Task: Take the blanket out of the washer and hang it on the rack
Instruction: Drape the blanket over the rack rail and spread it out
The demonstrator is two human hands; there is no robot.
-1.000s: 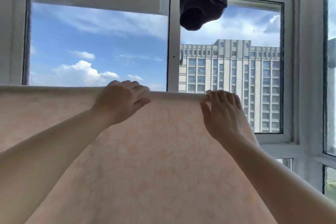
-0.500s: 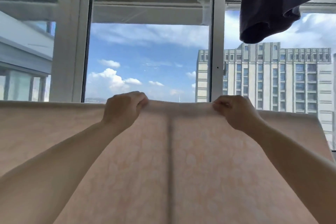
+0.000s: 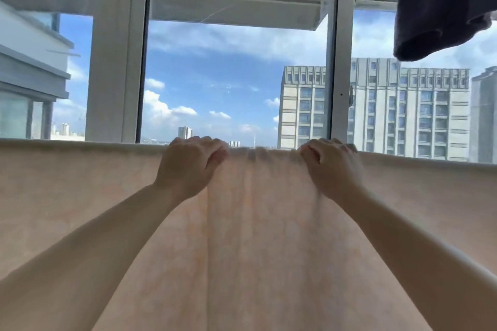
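**Both hands clamp the top fold of the blanket**

The peach blanket (image 3: 80, 191) fills the lower half of the view, its top fold running as a level line from 9 o'clock to 3 o'clock; whatever bar carries it is hidden under the cloth. The left hand (image 3: 188, 166) sits at the fold just left of centre, its grip curled tight over the edge with cloth inside it. The right hand (image 3: 330, 166) sits just right of centre, its grip likewise bunched on the fold. Between the two hands the fabric is gathered into soft vertical pleats that run down toward 6 o'clock. Beyond the fold stands a white window frame (image 3: 107, 75), with sky and a pale high-rise (image 3: 403, 110) at 2 o'clock. A dark garment (image 3: 441, 8) hangs at 1 o'clock, well apart from the blanket.
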